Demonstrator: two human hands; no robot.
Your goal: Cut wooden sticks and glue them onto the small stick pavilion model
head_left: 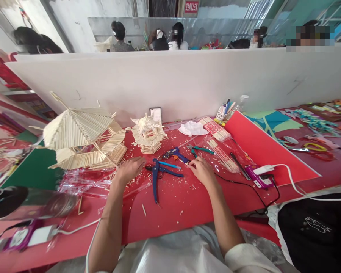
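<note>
Blue cutter [158,169], handles spread, on red worktop [165,216]

Item 1, cutter: lies flat between the two hands, held by neither. Its head end lies just beside the left fingertips, a little to their right and nearer the person. One long handle runs back toward the person; the other runs across toward the right hand. The left hand is the nearer.

Item 2, left hand [130,170]: palm down, fingers loosely bent and close together; whether they hold anything cannot be told.

Item 3, right hand [204,171]: thumb and forefinger near each other, at the handle end of a blue-and-orange tool [182,156]; touch or grip cannot be told.

Item 4, blue pen [170,165]: slants along the worktop beside the cutter, between the hands.

Item 5, green-handled pliers [204,149]: just beyond the right hand.

Item 6, large stick model [79,129]: beyond the left hand, to its left.

Item 7, small stick model [148,146]: upright, beyond the cutter.

Item 8, packed sticks [216,129]: beyond the right hand, wrapped in clear film.
</note>
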